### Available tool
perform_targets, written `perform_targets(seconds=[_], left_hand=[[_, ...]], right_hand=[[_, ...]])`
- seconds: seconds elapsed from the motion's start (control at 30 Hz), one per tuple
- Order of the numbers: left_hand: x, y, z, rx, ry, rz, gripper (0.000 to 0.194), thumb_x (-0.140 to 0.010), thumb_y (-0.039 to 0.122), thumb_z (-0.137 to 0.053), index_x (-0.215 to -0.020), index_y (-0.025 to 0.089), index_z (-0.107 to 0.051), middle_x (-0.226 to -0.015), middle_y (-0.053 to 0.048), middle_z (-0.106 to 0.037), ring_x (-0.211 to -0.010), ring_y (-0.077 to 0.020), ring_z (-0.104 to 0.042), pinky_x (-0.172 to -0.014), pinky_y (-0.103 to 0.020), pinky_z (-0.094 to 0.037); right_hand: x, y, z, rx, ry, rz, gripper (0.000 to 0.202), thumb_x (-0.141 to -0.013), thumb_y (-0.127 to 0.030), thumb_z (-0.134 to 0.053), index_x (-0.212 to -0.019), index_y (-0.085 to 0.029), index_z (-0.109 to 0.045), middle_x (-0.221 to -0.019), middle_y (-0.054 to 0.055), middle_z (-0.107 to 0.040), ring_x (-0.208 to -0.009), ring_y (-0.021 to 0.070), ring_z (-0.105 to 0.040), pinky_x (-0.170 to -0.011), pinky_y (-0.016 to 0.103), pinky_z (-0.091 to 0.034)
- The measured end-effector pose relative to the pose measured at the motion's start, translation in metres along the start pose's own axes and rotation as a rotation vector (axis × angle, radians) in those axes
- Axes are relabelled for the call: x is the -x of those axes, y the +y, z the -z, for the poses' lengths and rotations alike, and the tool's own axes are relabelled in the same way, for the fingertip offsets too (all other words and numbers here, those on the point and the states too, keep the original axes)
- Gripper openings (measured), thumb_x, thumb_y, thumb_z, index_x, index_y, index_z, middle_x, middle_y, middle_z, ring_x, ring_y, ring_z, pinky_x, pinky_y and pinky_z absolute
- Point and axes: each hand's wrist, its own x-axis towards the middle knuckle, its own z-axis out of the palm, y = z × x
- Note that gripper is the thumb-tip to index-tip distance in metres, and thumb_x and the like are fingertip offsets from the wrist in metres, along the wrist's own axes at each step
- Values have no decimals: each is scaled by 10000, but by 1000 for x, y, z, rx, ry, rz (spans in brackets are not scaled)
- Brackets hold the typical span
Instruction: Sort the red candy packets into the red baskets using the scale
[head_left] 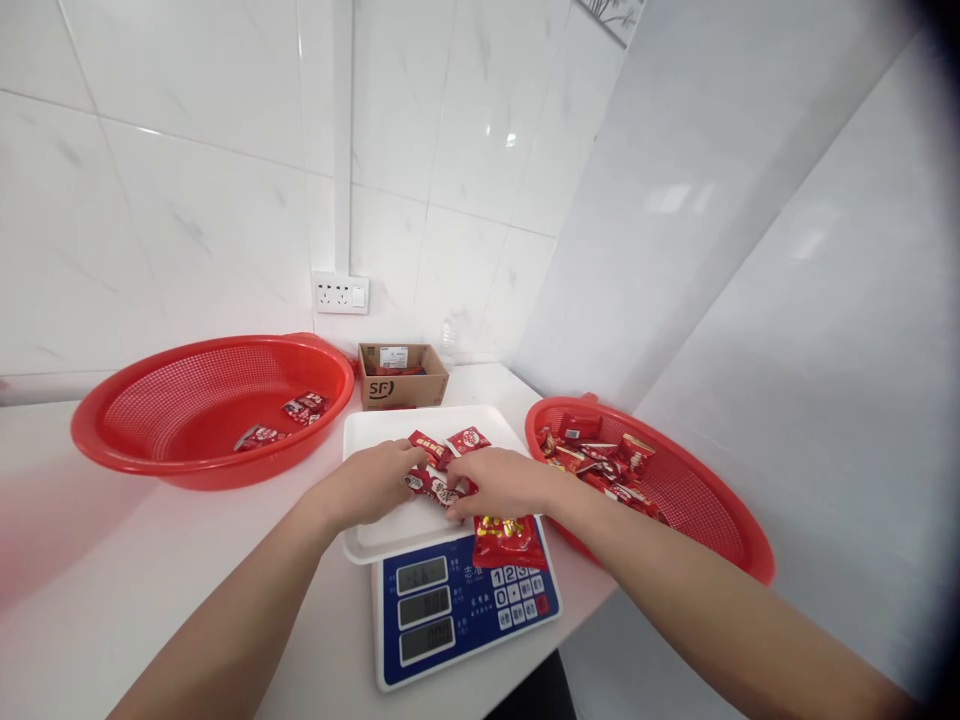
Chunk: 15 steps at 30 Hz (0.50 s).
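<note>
The packets lie in a loose cluster on the white tray, between the two hands. The left hand touches their left side, fingers bent downward; whether it pinches one, I cannot tell. The right hand reaches over their right side, thumb and forefinger parted around a packet's end; its grip is unclear too. Just below that hand, a bigger red bag overlaps the keys of the scale. Red baskets flank the tray: left basket, right basket, both holding packets. Behind sits a box.
</note>
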Motion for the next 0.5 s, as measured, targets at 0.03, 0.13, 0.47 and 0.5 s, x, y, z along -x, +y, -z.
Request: perform_targets(seconds=[0.03,0.13,0.47,0.5], left_hand=[[0,0,0,0,-2,8,315,-773,168,-504,-1062,234,-608,-1097,-62,-647,-970,-245,-612,-727,-313,-469],[1,-1,-1,-4,-8,39,331,-784,217,-529,-1108,232,-595,-1121,-78,-642,-997,-264,-608,-734,-319,-466],[1,1,2,-24,-23,90,341,-777,192,-538,-1110,228,-600,-1086,-95,-652,-984,-277,-612,-712,-326,-458],[2,0,2,-24,-16,96,347,-778,197,-538,-1119,228,-597,-1079,-100,-655,-967,-280,-618,-698,-327,-459]], right_hand=[[-1,3,1,3,-2,-13,257,-748,-491,-643,-841,-253,-673,-876,47,-705,-766,233,-634,-575,282,-389],[-4,14,2,43,43,-131,259,-816,-460,-566,-836,-227,-676,-891,90,-712,-793,265,-641,-587,305,-398],[-6,28,3,78,2,-231,302,-753,-466,-604,-960,-260,-682,-1014,62,-715,-913,278,-647,-616,291,-409],[-6,27,4,77,-2,-233,298,-745,-463,-613,-955,-263,-680,-1014,58,-712,-909,274,-645,-611,288,-404]])
